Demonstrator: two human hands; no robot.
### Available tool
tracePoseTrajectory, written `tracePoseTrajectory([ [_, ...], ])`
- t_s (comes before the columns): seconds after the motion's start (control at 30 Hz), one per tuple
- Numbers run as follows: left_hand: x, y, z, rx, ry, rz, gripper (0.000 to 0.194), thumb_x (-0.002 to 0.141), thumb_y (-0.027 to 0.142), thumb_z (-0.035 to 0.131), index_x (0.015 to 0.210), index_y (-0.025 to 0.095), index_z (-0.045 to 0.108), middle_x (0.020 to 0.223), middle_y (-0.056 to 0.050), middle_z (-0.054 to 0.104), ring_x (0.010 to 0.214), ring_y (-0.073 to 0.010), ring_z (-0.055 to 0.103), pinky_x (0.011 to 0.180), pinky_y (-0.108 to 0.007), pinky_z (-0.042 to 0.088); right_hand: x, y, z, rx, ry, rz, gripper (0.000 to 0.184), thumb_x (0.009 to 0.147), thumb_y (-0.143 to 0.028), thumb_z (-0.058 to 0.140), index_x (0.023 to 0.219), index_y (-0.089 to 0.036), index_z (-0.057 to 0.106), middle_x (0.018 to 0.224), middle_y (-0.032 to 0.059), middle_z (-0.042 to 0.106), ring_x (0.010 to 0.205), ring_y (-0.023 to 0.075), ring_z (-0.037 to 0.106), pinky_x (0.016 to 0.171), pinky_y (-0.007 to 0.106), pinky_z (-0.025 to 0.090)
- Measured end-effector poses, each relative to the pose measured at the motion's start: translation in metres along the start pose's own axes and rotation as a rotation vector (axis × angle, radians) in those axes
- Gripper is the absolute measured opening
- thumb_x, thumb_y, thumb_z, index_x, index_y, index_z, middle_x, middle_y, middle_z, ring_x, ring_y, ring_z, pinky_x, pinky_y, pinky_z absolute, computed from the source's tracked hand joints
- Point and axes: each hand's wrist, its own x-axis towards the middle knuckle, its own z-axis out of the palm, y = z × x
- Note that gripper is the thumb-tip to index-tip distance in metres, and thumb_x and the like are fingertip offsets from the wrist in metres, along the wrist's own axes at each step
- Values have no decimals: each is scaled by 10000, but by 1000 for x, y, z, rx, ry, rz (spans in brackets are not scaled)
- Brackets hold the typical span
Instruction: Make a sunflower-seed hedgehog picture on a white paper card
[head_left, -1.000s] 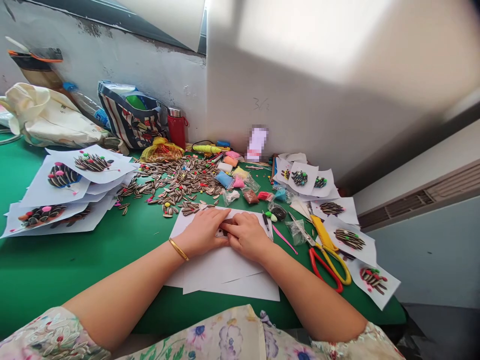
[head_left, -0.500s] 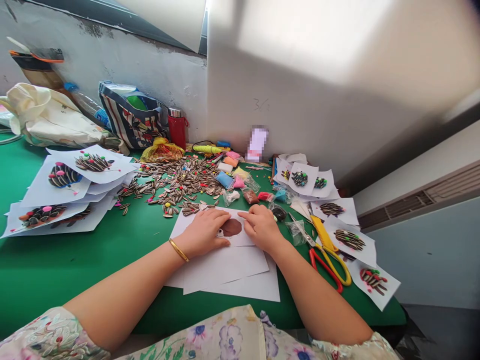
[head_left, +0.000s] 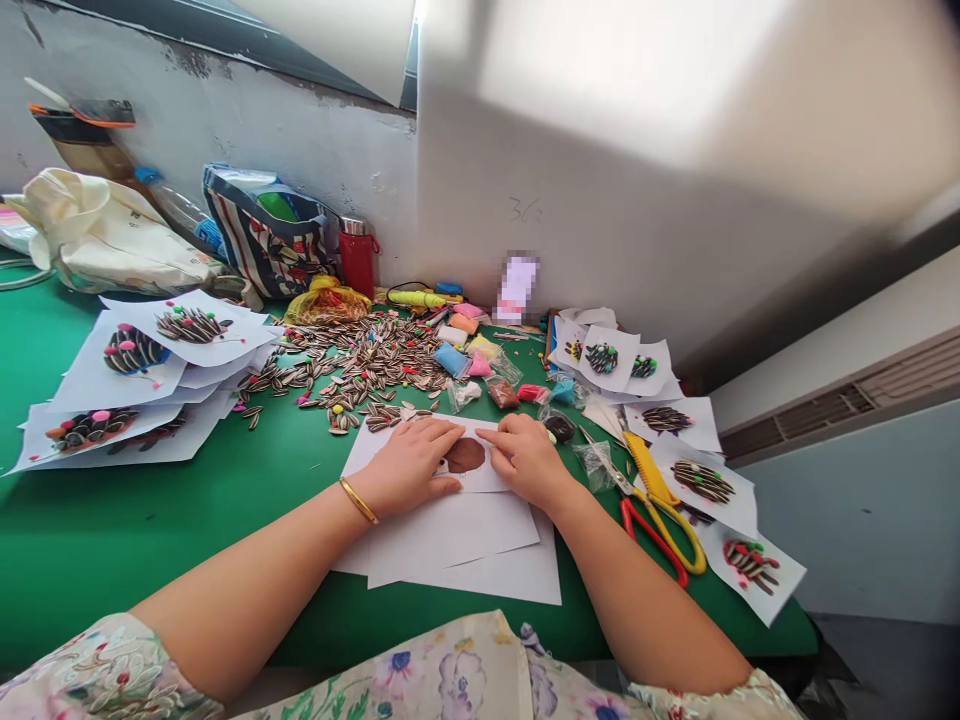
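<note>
A flat brown clay patch (head_left: 465,455) sits on a small white paper card (head_left: 480,478), which lies on a stack of white sheets (head_left: 465,545) on the green table. My left hand (head_left: 409,462), with a gold bangle at the wrist, lies on the card's left side, fingers stretched flat and touching the clay's left edge. My right hand (head_left: 525,458) rests curled at the clay's right edge, index finger pointing at it. Whether the curled fingers hold anything is hidden.
A heap of striped sunflower seeds (head_left: 352,370) lies beyond the card, with small clay bags (head_left: 480,365) beside it. Finished seed pictures lie at left (head_left: 135,360) and right (head_left: 697,480). Yellow scissors (head_left: 660,495) and red-handled scissors (head_left: 652,540) are at right. Bags and a red bottle (head_left: 356,258) stand by the wall.
My hands, which were pressed together over the card, have parted. The right hand slid to the right, uncovering the brown clay patch. The left hand stayed put.
</note>
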Motion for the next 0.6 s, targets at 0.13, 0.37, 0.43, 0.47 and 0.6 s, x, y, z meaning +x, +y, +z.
tracePoseTrajectory([
  [0.13, -1, 0, 3, 17, -10, -3, 647, 855, 492, 670, 1422, 235, 491, 1480, -94, 517, 1386, -304, 429, 1170, -494, 278, -1, 1, 0, -14, -11, -3, 302, 924, -207, 553, 1139, -293, 747, 950, 51, 629, 931, 203, 515, 824, 357, 328],
  [0.37, 0, -3, 4, 1, 40, 2, 704, 804, 457, 744, 1389, 154, 495, 1452, -172, 521, 1376, -319, 450, 1156, -476, 360, -2, -4, -2, -32, -52, 8, 327, 923, -192, 547, 1191, -277, 716, 1119, 68, 649, 1031, 222, 533, 873, 377, 362],
  [0.43, 1, -3, 2, 11, 52, 9, 659, 801, 437, 754, 1347, 146, 528, 1416, -181, 545, 1354, -322, 472, 1139, -467, 393, -2, -5, -2, -36, -54, 13, 334, 927, -186, 539, 1204, -268, 707, 1172, 75, 649, 1068, 230, 532, 892, 384, 370],
  [0.47, 2, -3, 1, 20, 58, 13, 638, 803, 435, 754, 1331, 147, 542, 1398, -180, 558, 1342, -324, 483, 1133, -468, 402, -2, -5, -2, -40, -56, 15, 337, 930, -184, 534, 1210, -263, 703, 1187, 78, 649, 1081, 235, 530, 900, 388, 373],
  [0.6, 2, -1, -1, 90, 61, 38, 609, 825, 460, 726, 1323, 147, 566, 1360, -171, 594, 1322, -340, 501, 1149, -495, 376, -2, -6, -2, -54, -59, 14, 345, 926, -178, 527, 1219, -252, 693, 1214, 85, 652, 1086, 245, 529, 906, 396, 378],
])
